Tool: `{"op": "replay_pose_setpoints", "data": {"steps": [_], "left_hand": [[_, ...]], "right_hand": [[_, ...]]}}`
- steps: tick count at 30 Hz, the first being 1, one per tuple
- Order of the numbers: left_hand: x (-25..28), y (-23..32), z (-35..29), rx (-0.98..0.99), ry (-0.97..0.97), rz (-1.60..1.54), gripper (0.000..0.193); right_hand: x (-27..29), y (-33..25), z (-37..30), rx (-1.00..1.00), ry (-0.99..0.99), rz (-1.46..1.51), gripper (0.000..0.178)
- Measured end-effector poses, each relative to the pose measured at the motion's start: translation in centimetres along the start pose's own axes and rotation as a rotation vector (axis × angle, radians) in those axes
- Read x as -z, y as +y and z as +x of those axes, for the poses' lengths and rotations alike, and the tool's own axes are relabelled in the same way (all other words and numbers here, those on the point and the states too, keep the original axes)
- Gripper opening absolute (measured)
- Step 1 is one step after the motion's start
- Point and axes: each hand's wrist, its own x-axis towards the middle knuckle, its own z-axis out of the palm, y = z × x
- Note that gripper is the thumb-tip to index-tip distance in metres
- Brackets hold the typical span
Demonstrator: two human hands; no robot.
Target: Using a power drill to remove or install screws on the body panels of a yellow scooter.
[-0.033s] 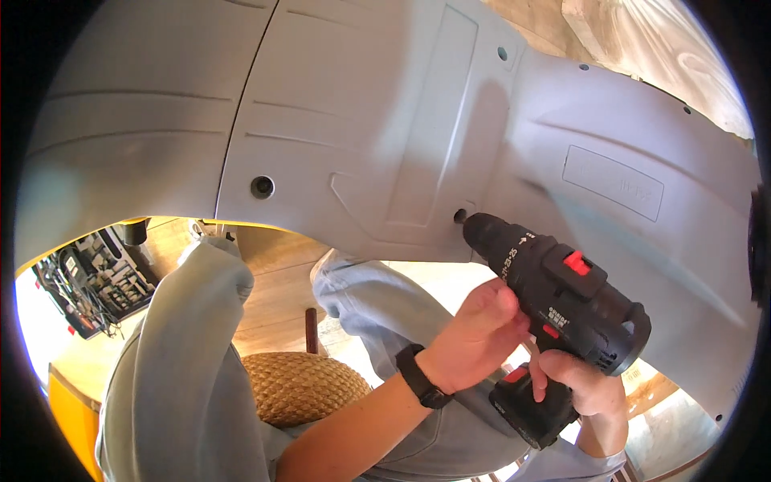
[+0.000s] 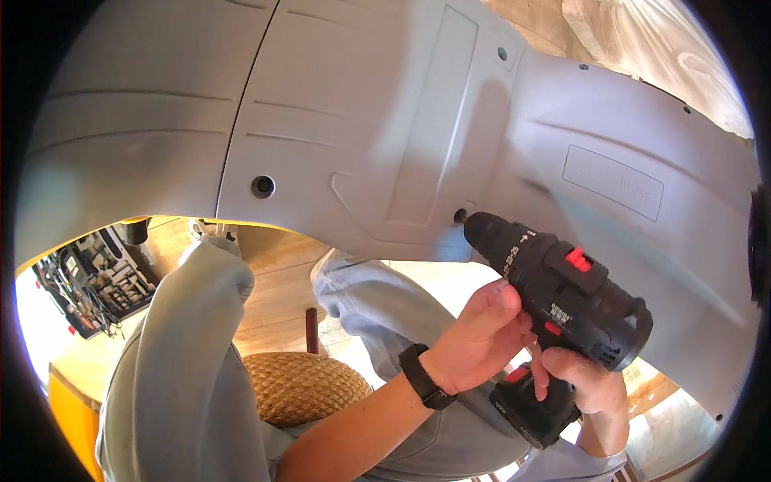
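Note:
A black cordless drill (image 2: 562,297) with red switches points its nose at a small hole (image 2: 459,215) in the lower edge of a large grey plastic panel (image 2: 361,120). The panel fills the upper part of the view. My right hand (image 2: 590,386) is wrapped around the drill's grip, just above the battery pack. Fingers of my left hand (image 2: 482,337) rest against the side of the drill's body behind the chuck. A black watch (image 2: 422,376) sits on that wrist. The bit's tip is hidden at the hole.
A second round hole (image 2: 263,186) sits further left in the panel. Below are my legs in light jeans (image 2: 177,361), a woven straw stool (image 2: 301,386), a wooden floor (image 2: 273,281), an open tool case (image 2: 96,281) at the left and a yellow edge (image 2: 72,410).

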Motion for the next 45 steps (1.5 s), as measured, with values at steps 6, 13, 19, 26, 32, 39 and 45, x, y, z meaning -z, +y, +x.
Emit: {"op": "replay_pose_setpoints", "data": {"steps": [6, 13, 19, 26, 32, 39, 45], "left_hand": [[-0.9, 0.3, 0.5, -0.005, 0.050, -0.016, 0.033], [-1.3, 0.4, 0.5, -0.017, 0.072, -0.007, 0.023], [-1.2, 0.4, 0.2, -0.030, 0.038, -0.078, 0.021], [-0.4, 0.0, 0.5, -0.056, -0.013, -0.133, 0.022], [0.9, -0.5, 0.4, -0.065, -0.060, -0.057, 0.044], [-0.6, 0.1, 0.5, -0.065, 0.018, -0.095, 0.022], [-0.7, 0.4, 0.6, -0.060, 0.051, -0.061, 0.021]], "right_hand": [[0.1, -2.0, 0.6, -0.142, 0.044, 0.185, 0.031], [-1.3, -1.8, 1.1, -0.077, 0.234, 0.155, 0.042], [0.1, -1.4, 0.7, -0.093, 0.033, 0.182, 0.040], [0.3, -1.3, 0.8, -0.087, 0.044, 0.135, 0.039], [1.0, -0.7, 0.3, -0.016, -0.021, -0.033, 0.033], [0.7, -1.1, 0.8, -0.055, -0.004, 0.021, 0.031], [0.3, -2.1, 1.0, -0.115, 0.014, 0.095, 0.029]]}}
